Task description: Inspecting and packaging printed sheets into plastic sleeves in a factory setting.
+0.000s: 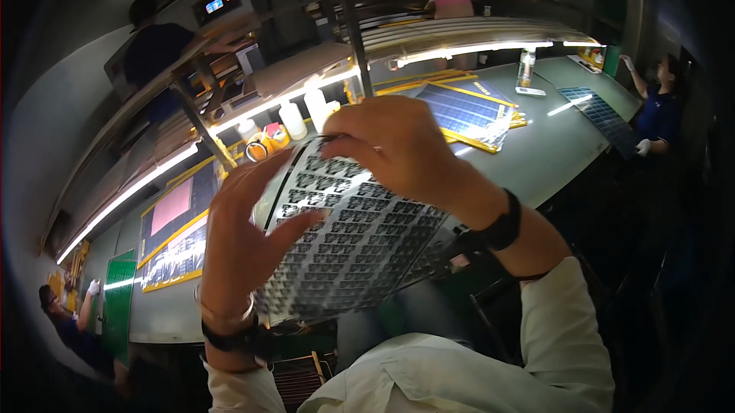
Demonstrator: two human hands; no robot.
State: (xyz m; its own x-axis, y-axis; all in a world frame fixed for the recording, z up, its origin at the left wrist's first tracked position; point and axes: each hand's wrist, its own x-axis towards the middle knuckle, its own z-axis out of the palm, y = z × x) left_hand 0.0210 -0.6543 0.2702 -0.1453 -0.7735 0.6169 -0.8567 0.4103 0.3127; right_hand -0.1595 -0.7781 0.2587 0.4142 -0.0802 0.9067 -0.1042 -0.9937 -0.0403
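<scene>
I hold a flexible grey sheet [360, 241] covered in rows of small dark printed patterns, lifted close to the camera above the workbench. My left hand [241, 237] supports its left edge, thumb lying across the face. My right hand [398, 149] grips the top edge from above, fingers curled over it. The sheet bows slightly between both hands. A dark band sits on each wrist, and I wear white sleeves.
A long grey workbench [536, 153] runs left to right under a lit shelf rail [459, 49]. On it lie blue grid panels on yellow frames [467, 111], white bottles [302, 114], a pink sheet [172, 206] and a green mat [119, 302]. Other people work at the far left, far right and behind.
</scene>
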